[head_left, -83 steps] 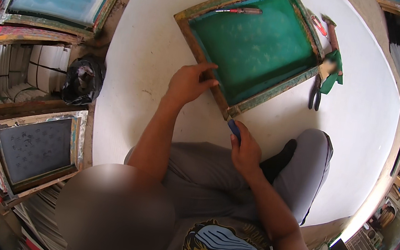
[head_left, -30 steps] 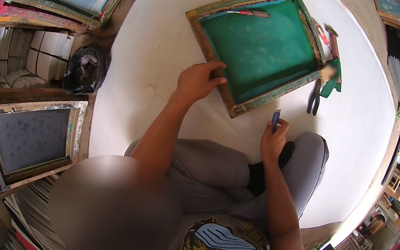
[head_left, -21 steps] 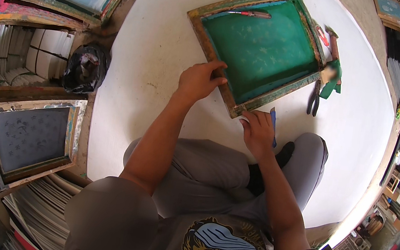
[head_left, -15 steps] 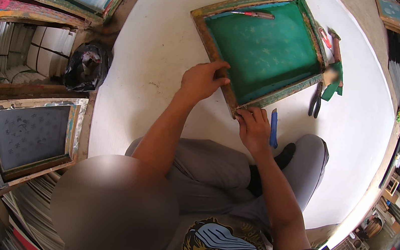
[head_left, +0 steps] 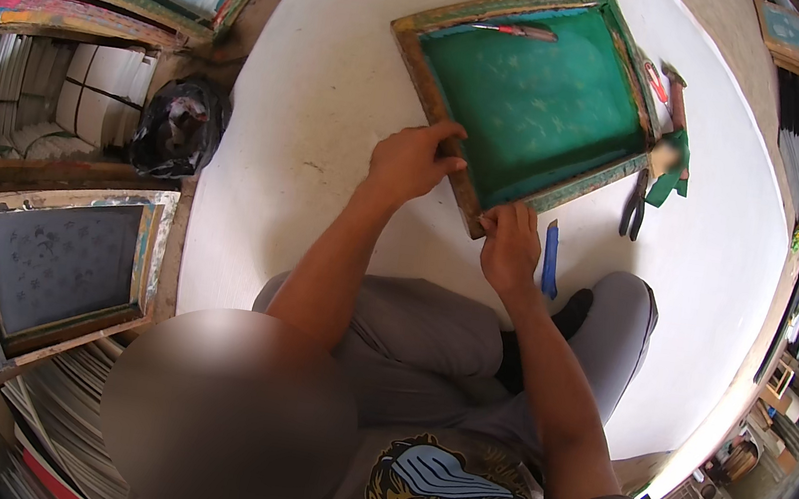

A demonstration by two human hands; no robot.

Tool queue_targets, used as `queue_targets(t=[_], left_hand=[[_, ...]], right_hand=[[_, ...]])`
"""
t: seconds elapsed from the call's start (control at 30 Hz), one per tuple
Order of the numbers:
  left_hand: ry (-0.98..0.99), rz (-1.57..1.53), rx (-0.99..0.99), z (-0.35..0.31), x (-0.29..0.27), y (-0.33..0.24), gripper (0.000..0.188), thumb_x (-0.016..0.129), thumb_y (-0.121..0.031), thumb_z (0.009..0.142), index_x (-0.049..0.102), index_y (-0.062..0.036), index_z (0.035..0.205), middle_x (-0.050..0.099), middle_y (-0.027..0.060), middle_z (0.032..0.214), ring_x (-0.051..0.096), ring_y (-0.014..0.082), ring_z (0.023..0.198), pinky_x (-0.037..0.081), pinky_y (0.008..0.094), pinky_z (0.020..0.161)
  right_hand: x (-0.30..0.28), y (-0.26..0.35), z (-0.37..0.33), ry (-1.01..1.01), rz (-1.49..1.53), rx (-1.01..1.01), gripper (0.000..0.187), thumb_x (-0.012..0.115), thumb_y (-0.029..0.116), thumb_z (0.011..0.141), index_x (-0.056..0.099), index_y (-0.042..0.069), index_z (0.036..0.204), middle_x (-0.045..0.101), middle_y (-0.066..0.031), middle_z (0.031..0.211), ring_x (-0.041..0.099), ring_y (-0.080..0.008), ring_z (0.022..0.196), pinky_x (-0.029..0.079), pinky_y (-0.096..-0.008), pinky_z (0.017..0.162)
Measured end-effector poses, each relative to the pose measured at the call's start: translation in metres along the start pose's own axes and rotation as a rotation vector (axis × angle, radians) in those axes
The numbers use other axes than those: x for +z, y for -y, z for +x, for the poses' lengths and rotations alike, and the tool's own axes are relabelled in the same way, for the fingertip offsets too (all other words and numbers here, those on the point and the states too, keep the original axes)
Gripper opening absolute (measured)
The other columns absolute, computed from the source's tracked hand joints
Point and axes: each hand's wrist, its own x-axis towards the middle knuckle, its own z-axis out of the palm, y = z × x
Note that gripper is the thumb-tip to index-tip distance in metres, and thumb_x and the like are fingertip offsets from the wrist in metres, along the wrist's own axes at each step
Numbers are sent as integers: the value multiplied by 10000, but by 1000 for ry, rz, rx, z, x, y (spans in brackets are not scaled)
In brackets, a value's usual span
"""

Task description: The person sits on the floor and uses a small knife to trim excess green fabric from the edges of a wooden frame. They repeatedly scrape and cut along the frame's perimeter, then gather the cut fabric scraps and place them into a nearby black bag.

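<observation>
A wooden screen-printing frame (head_left: 423, 71) with green mesh (head_left: 531, 95) lies tilted in front of me on the white surface. My left hand (head_left: 411, 163) is closed around its left rail, thumb and fingers bent over the wood. At the frame's near corner my right hand (head_left: 512, 249) is pinched, its fingertips against the corner's edge; whatever is between them is too small to make out. A slim tool with a red part (head_left: 524, 31) rests inside the frame along the far side. Just right of my right hand lies a blue-handled cutter (head_left: 551, 259).
Right of the frame lie a hammer (head_left: 677, 102), black pliers (head_left: 634, 208), a red-handled tool (head_left: 656, 81) and a green strip (head_left: 669, 179). On the left stand a black plastic bag (head_left: 178, 130), a grey-meshed screen (head_left: 61, 255) and stacked papers (head_left: 101, 99). My folded legs border the near side.
My right hand has shifted slightly right along the near corner, and its fingers are drawn closer together. The left hand keeps its grip on the rail. The whole view has moved a little.
</observation>
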Motion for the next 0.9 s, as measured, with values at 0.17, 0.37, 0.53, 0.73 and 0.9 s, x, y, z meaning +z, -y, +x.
queue_targets(t=[0.17, 0.37, 0.53, 0.73, 0.9], left_hand=[[9, -10, -14, 0, 0, 1, 400, 790, -376, 886, 679, -268, 1255, 743, 54, 916, 733, 273, 902, 562, 434, 747], [-1, -11, 1, 0, 2, 1, 391, 789, -373, 889, 678, -266, 1248, 741, 50, 900, 733, 277, 901, 559, 434, 737], [7, -12, -14, -1, 0, -1, 414, 804, -372, 882, 687, -261, 1262, 727, 58, 914, 727, 259, 880, 556, 416, 745], [35, -5, -47, -2, -5, -6, 395, 806, -364, 878, 688, -255, 1239, 735, 49, 907, 730, 255, 885, 557, 412, 753], [25, -8, -26, 0, -1, -2, 400, 801, -361, 882, 683, -262, 1251, 759, 65, 971, 734, 253, 932, 563, 415, 778]], right_hand=[[-9, 3, -5, -40, 82, -40, 156, 752, 132, 869, 694, 90, 1008, 623, -85, 998, 599, -324, 977, 493, -458, 819], [-3, -1, -6, -106, 42, -182, 149, 778, 119, 829, 719, 99, 964, 623, -53, 934, 610, -294, 892, 506, -426, 759], [7, -1, 1, -140, 5, -183, 121, 767, 75, 808, 670, 89, 879, 622, -59, 898, 601, -302, 842, 499, -425, 731], [12, -1, 2, -177, 65, -68, 116, 711, 17, 836, 632, 81, 892, 617, -101, 897, 604, -343, 855, 491, -458, 748], [19, -15, -3, -219, 257, 142, 90, 708, 61, 894, 627, 71, 932, 633, -129, 922, 618, -354, 899, 498, -464, 795]])
